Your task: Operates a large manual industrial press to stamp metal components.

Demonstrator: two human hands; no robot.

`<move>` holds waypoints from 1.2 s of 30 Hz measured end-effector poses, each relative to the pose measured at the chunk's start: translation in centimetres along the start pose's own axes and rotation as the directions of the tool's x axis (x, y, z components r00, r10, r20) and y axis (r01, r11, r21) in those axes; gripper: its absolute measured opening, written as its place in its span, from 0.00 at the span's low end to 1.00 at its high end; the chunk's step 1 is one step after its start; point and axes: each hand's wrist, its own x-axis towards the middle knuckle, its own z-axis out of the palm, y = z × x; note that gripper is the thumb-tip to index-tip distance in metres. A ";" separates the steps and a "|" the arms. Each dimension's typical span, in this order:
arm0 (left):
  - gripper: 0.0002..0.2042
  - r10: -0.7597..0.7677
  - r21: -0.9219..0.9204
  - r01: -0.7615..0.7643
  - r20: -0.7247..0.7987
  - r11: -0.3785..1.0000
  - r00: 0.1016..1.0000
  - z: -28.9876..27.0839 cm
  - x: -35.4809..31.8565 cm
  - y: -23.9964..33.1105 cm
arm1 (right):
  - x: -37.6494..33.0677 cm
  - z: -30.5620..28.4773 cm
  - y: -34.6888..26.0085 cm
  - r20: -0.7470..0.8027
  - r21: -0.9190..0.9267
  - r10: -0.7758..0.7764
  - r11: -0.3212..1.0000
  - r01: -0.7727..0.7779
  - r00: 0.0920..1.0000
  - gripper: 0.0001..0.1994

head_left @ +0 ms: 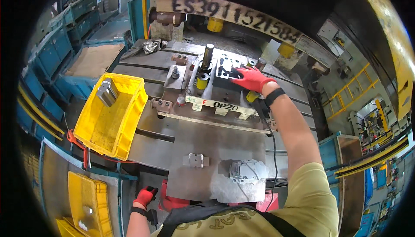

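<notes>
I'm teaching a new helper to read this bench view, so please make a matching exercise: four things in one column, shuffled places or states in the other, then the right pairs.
Things
1. right hand
2. upper yellow bin
3. left hand
4. pile of thin metal pieces

Places or states
A. low in the picture, left of the steel plate
B. lying on the near right part of the steel plate
C. reaching to the right side of the black block
D. has grey metal parts at its far end

Pairs: 1-C, 2-D, 3-A, 4-B
</notes>
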 end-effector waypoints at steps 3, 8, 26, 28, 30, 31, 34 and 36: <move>0.16 0.102 0.073 -0.102 0.006 0.992 0.995 -0.4 0.3 1.4 | -4.1 -0.3 0.2 -0.236 0.060 -0.092 0.992 0.109 0.967 0.25; 0.19 -0.127 -0.035 0.130 0.066 0.991 0.990 -0.8 -2.5 2.1 | -17.5 -0.2 -1.5 0.042 0.626 0.170 0.763 -0.159 0.984 0.18; 0.18 0.265 -0.300 -0.219 0.122 0.928 0.957 3.1 3.0 -1.8 | -43.3 34.2 -4.0 0.726 0.663 0.423 -0.641 -0.387 0.542 0.20; 0.19 0.260 -0.324 -0.213 0.108 0.922 0.960 3.2 2.8 -1.2 | -42.7 33.8 -3.8 0.714 0.665 0.419 -0.656 -0.356 0.561 0.20; 0.19 0.258 -0.344 -0.212 0.095 0.915 0.961 3.2 2.6 -0.8 | -42.3 33.5 -3.7 0.713 0.655 0.406 -0.677 -0.336 0.571 0.20; 0.19 0.258 -0.353 -0.212 0.088 0.911 0.962 3.3 2.5 -0.8 | -42.1 33.3 -3.6 0.713 0.649 0.399 -0.686 -0.329 0.577 0.20; 0.20 0.260 -0.387 -0.214 0.069 0.897 0.963 3.4 2.3 -0.9 | -42.1 33.2 -3.6 0.718 0.630 0.378 -0.710 -0.314 0.585 0.21; 0.21 0.264 -0.412 -0.216 0.063 0.885 0.963 3.5 2.3 -0.7 | -42.6 33.3 -3.5 0.715 0.627 0.373 -0.716 -0.307 0.591 0.21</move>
